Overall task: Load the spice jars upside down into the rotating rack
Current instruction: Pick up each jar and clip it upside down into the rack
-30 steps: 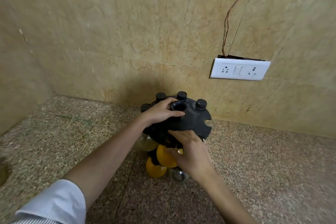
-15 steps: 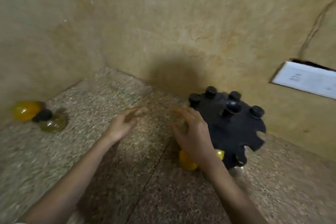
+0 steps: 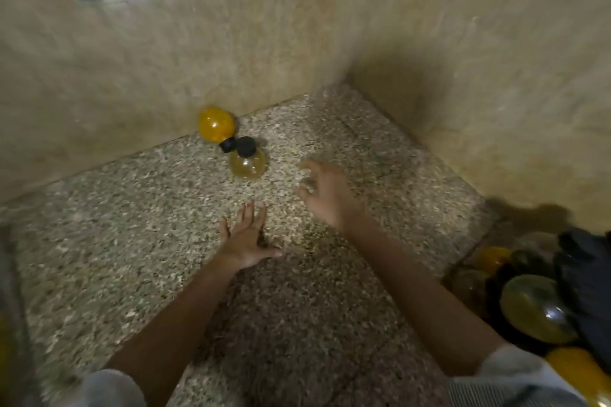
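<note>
The rotating rack (image 3: pixel 585 277) sits at the near right edge, already carrying jars (image 3: pixel 535 307), well apart from both hands. The left hand (image 3: pixel 246 238) is spread flat and empty over the speckled counter (image 3: pixel 132 258); the right hand (image 3: pixel 325 196), loosely curled around nothing, reaches toward the pale spice jar (image 3: pixel 248 164) and orange spice jar (image 3: pixel 216 124) by the wall (image 3: pixel 99 76). Their black caps (image 3: pixel 246 146) seem to touch, so grabbing one could send the other rolling.

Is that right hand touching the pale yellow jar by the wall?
Apart. The head view shows a strip of speckled counter between the right hand and the pale yellow jar; its fingers are spread and empty.
</note>
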